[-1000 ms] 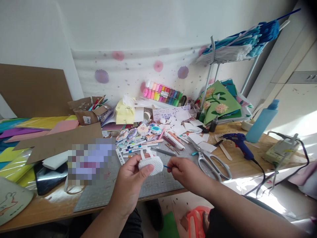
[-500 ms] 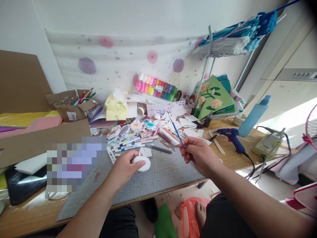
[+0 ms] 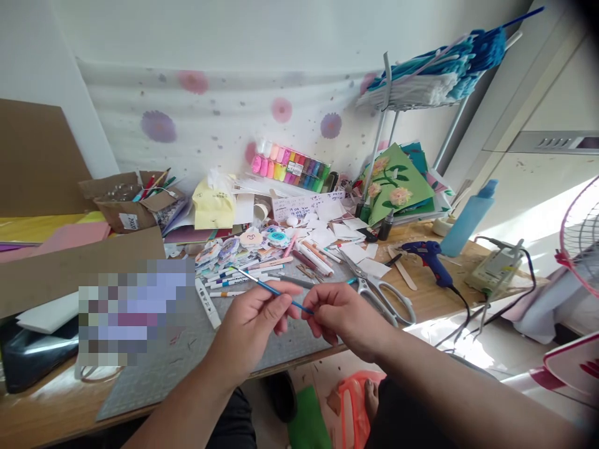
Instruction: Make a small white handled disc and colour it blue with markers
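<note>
Grey cutting mat below; above it, right hand pinching a blue-handled brush at its end, left hand pinching it nearer the tip. Apparent step: adjusting the brush's hold; next move, by judgement, calling for a light, steady pinch. Versus half a second earlier: brush now shared, white piece unseen in left hand, scissors beyond newly visible.

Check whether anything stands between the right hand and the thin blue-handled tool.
Nothing visible does: the right hand has its fingertips on the blue end of the thin blue-handled tool. The left hand is farther along it.
</note>
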Motion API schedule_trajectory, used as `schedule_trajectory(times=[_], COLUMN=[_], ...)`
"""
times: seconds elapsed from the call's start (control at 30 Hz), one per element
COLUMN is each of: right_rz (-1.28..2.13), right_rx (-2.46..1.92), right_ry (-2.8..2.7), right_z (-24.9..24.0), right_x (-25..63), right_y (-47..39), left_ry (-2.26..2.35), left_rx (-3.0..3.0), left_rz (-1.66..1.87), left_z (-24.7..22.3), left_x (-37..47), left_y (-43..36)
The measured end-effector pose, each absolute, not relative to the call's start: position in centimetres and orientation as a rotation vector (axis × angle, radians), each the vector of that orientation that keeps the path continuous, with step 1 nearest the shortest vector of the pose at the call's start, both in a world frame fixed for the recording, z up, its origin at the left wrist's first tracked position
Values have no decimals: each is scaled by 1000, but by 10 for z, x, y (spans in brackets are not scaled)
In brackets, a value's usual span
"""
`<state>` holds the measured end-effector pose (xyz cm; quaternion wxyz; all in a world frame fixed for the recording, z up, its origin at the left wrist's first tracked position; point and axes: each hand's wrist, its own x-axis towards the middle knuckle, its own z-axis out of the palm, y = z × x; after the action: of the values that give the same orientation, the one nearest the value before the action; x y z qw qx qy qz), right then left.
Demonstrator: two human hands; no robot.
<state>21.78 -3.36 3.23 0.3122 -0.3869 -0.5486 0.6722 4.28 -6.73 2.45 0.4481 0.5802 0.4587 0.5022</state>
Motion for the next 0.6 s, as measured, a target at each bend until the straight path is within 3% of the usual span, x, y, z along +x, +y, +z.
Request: schedule_trajectory(times=[0.6], right_rz=[1763], right_rx=[-1007], right_ry=[-1507], right_z=[39], right_x=[221], right_y=[-49], left_ry=[1345], left_rx=[1364], left_rz=[1443], left_z=[35], left_x=[60], left_y=[-82])
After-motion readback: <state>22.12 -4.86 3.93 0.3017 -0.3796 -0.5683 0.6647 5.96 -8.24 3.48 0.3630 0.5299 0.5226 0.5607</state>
